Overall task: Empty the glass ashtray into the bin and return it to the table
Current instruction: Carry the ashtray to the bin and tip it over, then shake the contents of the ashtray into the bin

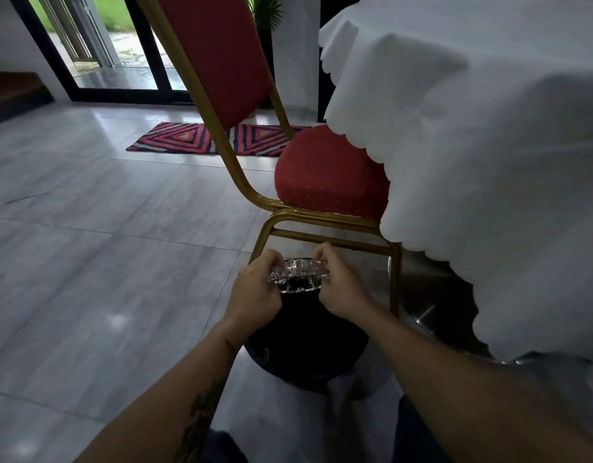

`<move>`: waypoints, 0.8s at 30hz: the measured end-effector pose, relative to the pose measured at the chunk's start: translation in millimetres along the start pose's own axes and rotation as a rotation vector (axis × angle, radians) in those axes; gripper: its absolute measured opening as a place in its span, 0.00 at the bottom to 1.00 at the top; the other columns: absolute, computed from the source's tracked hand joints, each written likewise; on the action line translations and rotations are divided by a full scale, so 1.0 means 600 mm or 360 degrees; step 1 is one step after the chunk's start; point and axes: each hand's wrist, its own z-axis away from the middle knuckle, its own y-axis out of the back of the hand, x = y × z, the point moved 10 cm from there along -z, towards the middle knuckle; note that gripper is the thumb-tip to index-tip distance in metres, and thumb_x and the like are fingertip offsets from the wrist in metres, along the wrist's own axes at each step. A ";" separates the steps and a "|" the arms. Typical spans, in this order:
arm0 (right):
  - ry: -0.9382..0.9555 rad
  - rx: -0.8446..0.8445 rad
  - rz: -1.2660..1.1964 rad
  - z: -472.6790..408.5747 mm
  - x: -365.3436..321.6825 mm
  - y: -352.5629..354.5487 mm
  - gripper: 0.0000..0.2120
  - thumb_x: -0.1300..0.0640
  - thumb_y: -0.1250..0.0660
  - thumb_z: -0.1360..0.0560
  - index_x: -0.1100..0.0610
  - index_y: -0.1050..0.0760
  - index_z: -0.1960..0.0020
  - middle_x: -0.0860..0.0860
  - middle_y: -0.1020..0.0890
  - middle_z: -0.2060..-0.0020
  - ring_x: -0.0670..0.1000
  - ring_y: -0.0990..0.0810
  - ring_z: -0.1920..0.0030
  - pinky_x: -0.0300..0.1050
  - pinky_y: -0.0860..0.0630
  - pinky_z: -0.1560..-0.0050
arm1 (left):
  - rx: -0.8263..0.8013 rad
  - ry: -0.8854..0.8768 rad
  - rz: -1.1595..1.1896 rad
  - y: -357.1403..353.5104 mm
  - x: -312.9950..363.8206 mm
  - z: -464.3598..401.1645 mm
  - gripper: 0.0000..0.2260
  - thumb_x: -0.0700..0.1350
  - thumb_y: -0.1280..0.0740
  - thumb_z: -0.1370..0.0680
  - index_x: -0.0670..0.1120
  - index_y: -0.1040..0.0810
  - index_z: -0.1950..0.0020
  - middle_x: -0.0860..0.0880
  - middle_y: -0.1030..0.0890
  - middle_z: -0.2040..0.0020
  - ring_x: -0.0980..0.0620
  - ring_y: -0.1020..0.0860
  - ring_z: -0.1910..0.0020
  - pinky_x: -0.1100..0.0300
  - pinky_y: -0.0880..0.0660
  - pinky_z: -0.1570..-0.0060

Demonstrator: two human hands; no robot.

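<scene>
The clear cut-glass ashtray [297,275] is held tilted on edge between both hands, directly over a round black bin [308,349] that stands on the floor. My left hand [258,289] grips its left side and my right hand [341,282] grips its right side. The bin's inside looks dark and I cannot see its contents. The table [489,128], draped in a white scalloped cloth, fills the upper right.
A red padded chair [325,175] with a gold metal frame stands just beyond the bin, partly under the tablecloth. Pale glossy floor tiles [104,228] spread to the left. A striped red rug [201,138] lies before a glass door [121,45].
</scene>
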 end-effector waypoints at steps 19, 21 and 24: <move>0.0715 0.0070 0.0648 0.026 -0.058 -0.001 0.28 0.68 0.28 0.28 0.48 0.39 0.40 0.55 0.24 0.34 0.57 0.26 0.33 0.57 0.21 0.38 | 0.0019 -0.0735 -0.0680 0.002 0.058 0.035 0.16 0.39 0.32 0.30 0.45 0.30 0.44 0.44 0.20 0.44 0.46 0.25 0.49 0.57 0.19 0.65; 0.0752 0.0055 0.0666 0.023 -0.060 -0.002 0.28 0.70 0.29 0.29 0.49 0.39 0.39 0.55 0.25 0.33 0.57 0.28 0.31 0.57 0.22 0.37 | 0.0021 -0.0776 -0.0690 0.006 0.062 0.034 0.19 0.37 0.28 0.32 0.45 0.30 0.45 0.44 0.20 0.45 0.46 0.25 0.49 0.58 0.20 0.63; 0.0766 0.0036 0.0674 0.016 -0.060 -0.003 0.27 0.70 0.30 0.29 0.53 0.35 0.36 0.54 0.27 0.33 0.56 0.28 0.32 0.57 0.21 0.39 | 0.0043 -0.0807 -0.0743 0.012 0.067 0.033 0.17 0.36 0.27 0.32 0.43 0.26 0.46 0.44 0.19 0.45 0.46 0.26 0.48 0.57 0.20 0.60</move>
